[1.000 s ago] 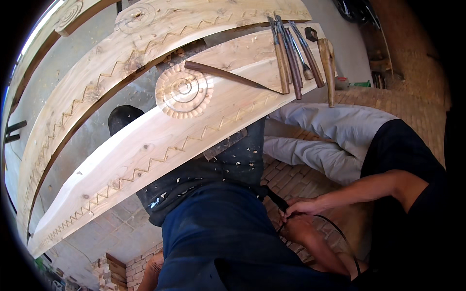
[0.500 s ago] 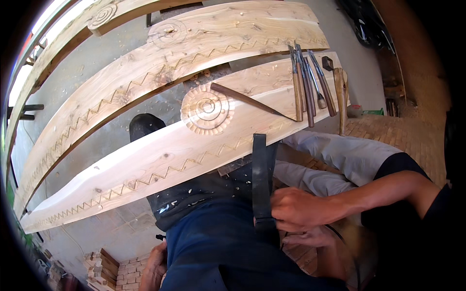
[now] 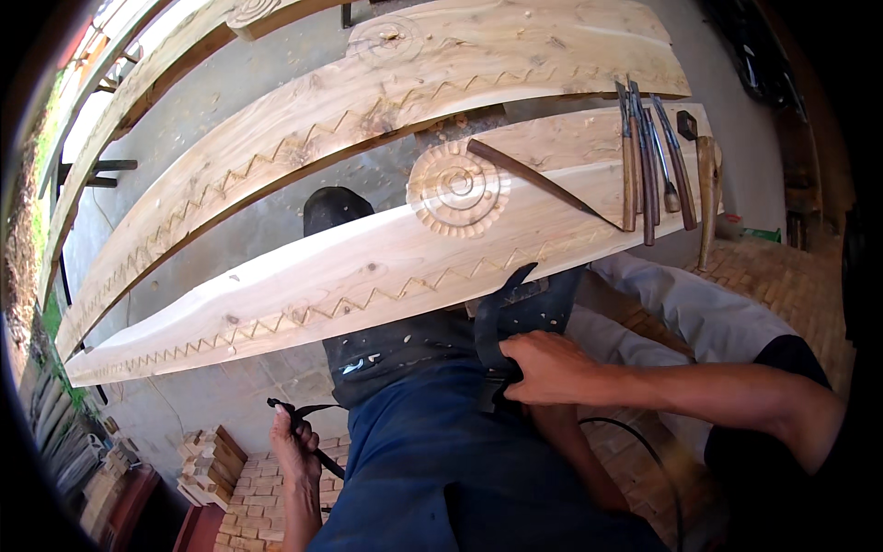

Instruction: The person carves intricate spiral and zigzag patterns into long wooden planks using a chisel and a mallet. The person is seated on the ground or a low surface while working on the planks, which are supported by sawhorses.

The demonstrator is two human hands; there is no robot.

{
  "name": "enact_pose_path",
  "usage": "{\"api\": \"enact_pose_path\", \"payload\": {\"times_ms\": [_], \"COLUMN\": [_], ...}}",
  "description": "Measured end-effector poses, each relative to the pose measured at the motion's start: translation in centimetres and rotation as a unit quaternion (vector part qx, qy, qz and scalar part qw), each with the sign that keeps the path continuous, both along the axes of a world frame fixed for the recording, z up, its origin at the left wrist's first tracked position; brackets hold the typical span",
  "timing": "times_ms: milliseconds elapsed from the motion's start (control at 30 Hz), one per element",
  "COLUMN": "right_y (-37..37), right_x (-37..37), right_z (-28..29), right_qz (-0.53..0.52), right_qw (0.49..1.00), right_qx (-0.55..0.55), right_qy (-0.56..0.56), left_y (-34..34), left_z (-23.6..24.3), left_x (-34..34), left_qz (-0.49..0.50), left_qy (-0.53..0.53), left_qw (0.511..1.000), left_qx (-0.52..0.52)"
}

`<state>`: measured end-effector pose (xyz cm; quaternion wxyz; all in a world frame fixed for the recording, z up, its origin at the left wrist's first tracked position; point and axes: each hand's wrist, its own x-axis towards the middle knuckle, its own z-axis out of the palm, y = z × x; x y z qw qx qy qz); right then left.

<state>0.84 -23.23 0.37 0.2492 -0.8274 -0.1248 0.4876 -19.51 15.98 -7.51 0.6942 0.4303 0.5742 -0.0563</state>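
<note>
My left hand [image 3: 292, 442], at the lower left beside my blue clothing, is closed around a thin black strap [image 3: 328, 462], with a dark end sticking up above the thumb. My right forearm [image 3: 578, 451] rises from the lower edge toward my lap. Its hand is hidden behind another person's hand [image 3: 550, 370], which reaches in from the right. That person's fingers are closed on a wide black strap [image 3: 487, 333] that curls up against the near edge of the carved board [image 3: 303, 304]. A black apron [image 3: 405, 354] speckled with wood chips covers my legs.
Several carving chisels [image 3: 649, 175], a pointed tool [image 3: 543, 184] and a wooden mallet [image 3: 706, 198] lie on the board. A second carved board [image 3: 276, 147] stands behind it. At right are the other person's grey trousers [image 3: 708, 294]. Wood blocks [image 3: 212, 465] are stacked lower left.
My left hand has come up and out to the left, with the thin strap now showing. My right hand has slipped behind the other person's hand. The wide strap has bent over.
</note>
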Motion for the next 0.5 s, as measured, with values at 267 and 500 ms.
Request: {"api": "enact_pose_path", "payload": {"times_ms": [267,500], "right_y": [-2.1,1.4], "right_x": [2.2,-8.8], "right_z": [-1.3,-8.9], "right_qz": [-0.146,-0.28], "right_qw": [0.97,0.942], "right_qx": [0.172,0.149], "right_qy": [0.093,-0.112], "left_y": [-4.8,-6.3], "left_z": [1.2,0.3], "left_x": [6.6,7.4], "left_qz": [-0.237,-0.343], "left_qy": [-0.087,-0.107], "left_qw": [0.954,0.92], "left_qx": [-0.159,-0.156]}}
